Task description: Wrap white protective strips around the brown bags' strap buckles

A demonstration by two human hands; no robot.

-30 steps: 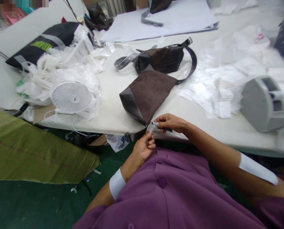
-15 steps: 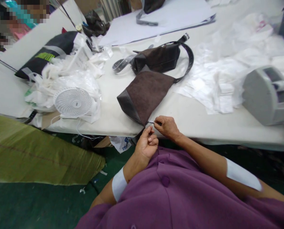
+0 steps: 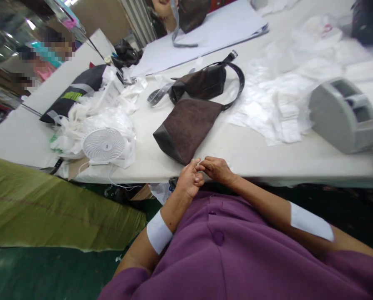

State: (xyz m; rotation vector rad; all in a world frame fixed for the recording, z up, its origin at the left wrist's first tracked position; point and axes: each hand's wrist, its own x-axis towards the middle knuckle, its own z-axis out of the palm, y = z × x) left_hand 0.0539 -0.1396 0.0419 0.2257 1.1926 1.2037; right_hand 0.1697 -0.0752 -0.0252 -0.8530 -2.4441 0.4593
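A dark brown handbag (image 3: pixel 189 127) with a suede body and a smooth leather corner lies on the table, its near tip at the front edge. My left hand (image 3: pixel 190 180) is at that tip, thumb and forefinger pinched together. Close beside it, my right hand (image 3: pixel 218 170) is closed, its fingertips meeting the left ones. Whatever small piece is between the fingers is hidden. A black strap (image 3: pixel 242 83) with punched holes curves from the bag's far end. Just behind lies another dark brown bag (image 3: pixel 210 85), touching the first.
At left stand a small white fan (image 3: pixel 103 143) and crumpled white plastic bags (image 3: pixel 120 104). White wrapping sheets (image 3: pixel 277 104) and a grey machine (image 3: pixel 338 114) are to the right. White boards (image 3: pixel 218 31) lie at the back, and olive cloth (image 3: pixel 55 204) hangs at lower left.
A small metallic piece visible at the right fingertips is now hidden. My left hand has moved up against the bag's tip, and the two hands' fingertips have come together. The view has shifted slightly.
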